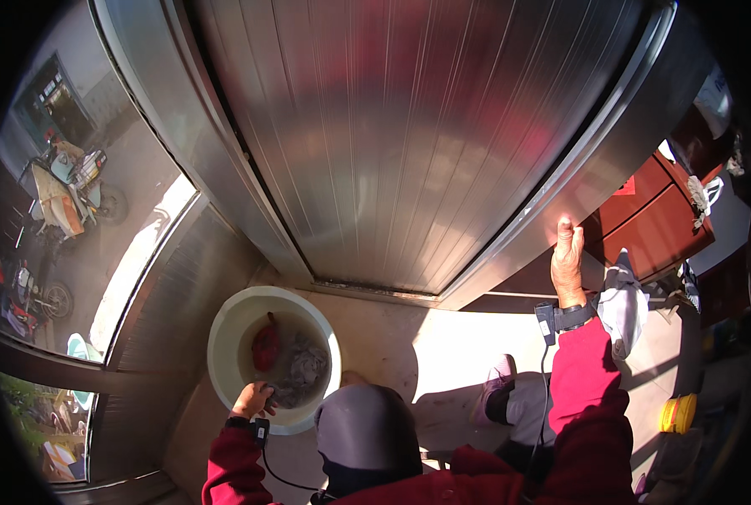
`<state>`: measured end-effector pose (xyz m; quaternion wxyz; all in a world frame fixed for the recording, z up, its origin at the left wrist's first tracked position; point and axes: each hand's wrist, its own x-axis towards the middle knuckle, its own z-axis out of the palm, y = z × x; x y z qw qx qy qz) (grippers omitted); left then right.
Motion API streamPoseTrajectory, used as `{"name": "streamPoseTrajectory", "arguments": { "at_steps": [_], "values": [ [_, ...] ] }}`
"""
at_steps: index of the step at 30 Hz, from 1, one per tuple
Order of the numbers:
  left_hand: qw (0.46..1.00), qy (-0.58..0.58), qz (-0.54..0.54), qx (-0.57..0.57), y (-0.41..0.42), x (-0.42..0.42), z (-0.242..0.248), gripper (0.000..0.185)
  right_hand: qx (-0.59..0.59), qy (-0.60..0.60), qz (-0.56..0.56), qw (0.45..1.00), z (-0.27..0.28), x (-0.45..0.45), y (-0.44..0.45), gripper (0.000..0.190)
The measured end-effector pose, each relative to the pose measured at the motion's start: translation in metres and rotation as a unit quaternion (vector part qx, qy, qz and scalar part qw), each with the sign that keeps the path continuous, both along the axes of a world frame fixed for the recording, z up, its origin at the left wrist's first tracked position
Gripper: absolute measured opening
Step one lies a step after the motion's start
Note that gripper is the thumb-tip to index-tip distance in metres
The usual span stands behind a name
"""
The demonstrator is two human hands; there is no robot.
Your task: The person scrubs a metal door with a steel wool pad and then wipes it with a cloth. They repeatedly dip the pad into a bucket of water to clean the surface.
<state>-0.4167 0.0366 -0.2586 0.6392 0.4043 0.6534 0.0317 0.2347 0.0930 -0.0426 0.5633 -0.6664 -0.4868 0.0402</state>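
At the near left rim of a pale plastic basin [220, 360], my left hand [253, 399] has its fingers closed on the edge of a wet grey cloth [309, 366]. The cloth lies bunched in cloudy water, with a red object [265, 348] beside it, too unclear to name. My right hand [566, 265] is raised at the frame edge of a ribbed metal door panel [400, 158]. Its fingertips seem to meet the metal, and most of its fingers are hidden. A light grey and white cloth [621, 309] shows just right of that wrist; what supports it is unclear.
Reddish-brown furniture [650, 214] stands to the right, beyond the panel. A yellow tub [677, 413] is on the floor at lower right. Through the glass at left, a motorcycle [75, 183] is parked outside. A shoe [498, 382] shows on the sunlit floor.
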Motion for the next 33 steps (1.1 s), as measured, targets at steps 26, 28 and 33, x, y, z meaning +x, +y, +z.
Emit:
{"name": "streamPoseTrajectory", "arguments": {
  "at_steps": [26,28,33],
  "values": [
    [0.925,-0.219,0.267,0.157,0.01,0.01,-0.029,0.031,-0.039,0.001,0.014,0.999,0.011,-0.01,-0.005,0.059],
    [0.985,0.11,0.056,0.118,-0.004,0.018,-0.048,0.039,-0.003,0.018,0.033,0.999,0.008,-0.009,-0.004,0.058],
    [0.982,-0.03,0.168,0.078,-0.006,0.012,-0.064,0.037,0.011,0.01,0.024,1.0,0.002,-0.006,-0.002,0.059]
  ]
}}
